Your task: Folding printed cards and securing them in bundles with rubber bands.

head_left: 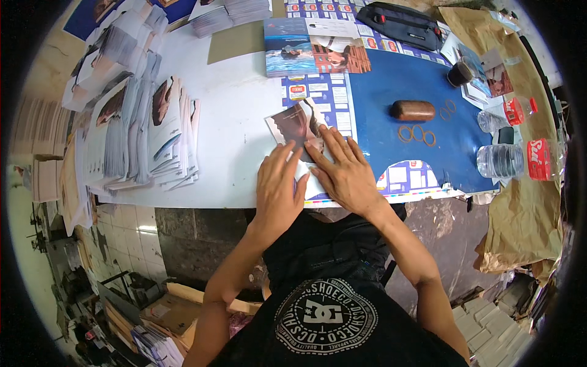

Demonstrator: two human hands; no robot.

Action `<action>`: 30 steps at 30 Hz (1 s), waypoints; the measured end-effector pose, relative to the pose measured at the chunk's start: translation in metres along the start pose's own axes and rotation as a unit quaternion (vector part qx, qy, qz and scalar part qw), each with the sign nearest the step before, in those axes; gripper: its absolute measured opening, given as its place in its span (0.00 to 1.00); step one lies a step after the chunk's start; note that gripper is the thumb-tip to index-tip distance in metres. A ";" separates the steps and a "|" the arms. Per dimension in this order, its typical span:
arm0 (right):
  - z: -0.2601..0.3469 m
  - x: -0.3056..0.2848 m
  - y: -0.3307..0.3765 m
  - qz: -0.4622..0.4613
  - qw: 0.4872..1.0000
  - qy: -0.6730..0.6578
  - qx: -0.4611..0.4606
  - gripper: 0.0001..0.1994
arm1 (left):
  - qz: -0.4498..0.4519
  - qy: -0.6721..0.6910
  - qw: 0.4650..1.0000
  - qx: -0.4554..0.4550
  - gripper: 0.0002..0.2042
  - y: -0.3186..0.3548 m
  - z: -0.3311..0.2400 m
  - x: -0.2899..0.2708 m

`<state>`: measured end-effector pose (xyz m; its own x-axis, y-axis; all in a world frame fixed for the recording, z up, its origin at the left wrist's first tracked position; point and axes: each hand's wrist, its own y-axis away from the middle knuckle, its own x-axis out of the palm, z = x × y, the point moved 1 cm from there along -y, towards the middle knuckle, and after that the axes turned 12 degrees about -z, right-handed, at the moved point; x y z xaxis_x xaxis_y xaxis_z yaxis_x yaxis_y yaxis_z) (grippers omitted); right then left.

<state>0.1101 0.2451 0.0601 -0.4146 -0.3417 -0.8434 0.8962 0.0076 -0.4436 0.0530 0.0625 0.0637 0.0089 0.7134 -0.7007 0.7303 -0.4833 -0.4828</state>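
On the table's near edge lies a printed leaflet (287, 124) with a brown photo on it, turned at an angle and partly covered by my hands. My left hand (275, 186) rests on its lower left part, fingers stretched forward and thumb apart. My right hand (350, 177) lies flat across its right side with the fingers spread. The fingertips of both hands come close together over the paper. White paper shows between the hands; how the leaflet is folded beneath them is hidden. Beyond it lie flat printed sheets (290, 55) with several photos.
Leaflet stacks (165, 131) crowd the left. A brown rounded block (413, 111) and several rubber bands (417, 134) lie on the blue surface (382, 92). Two water bottles (501, 161), a dark drink cup (460, 74) and a black pouch (400, 25) stand or lie at right.
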 end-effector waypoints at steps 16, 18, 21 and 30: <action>-0.124 -0.055 -0.027 -0.095 0.951 0.221 0.192 0.27 | 0.033 -0.073 0.996 0.023 0.20 0.009 0.007 0.011; -0.121 -0.051 -0.027 -0.125 0.968 0.166 0.138 0.22 | 0.032 -0.071 0.997 0.021 0.20 0.008 0.006 0.009; -0.073 -0.056 -0.020 -0.047 0.990 0.049 0.125 0.20 | 0.028 -0.072 0.997 0.019 0.20 0.010 0.008 0.008; -0.020 0.019 -0.063 -0.085 0.995 0.052 -0.026 0.21 | 0.036 -0.072 0.996 0.024 0.19 0.009 0.006 0.007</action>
<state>0.0420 0.2570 0.0658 -0.5763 -0.2433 -0.7802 0.8031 0.0079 -0.5958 0.0554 0.0598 0.0510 -0.0405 0.5968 -0.8014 0.6977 -0.5572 -0.4502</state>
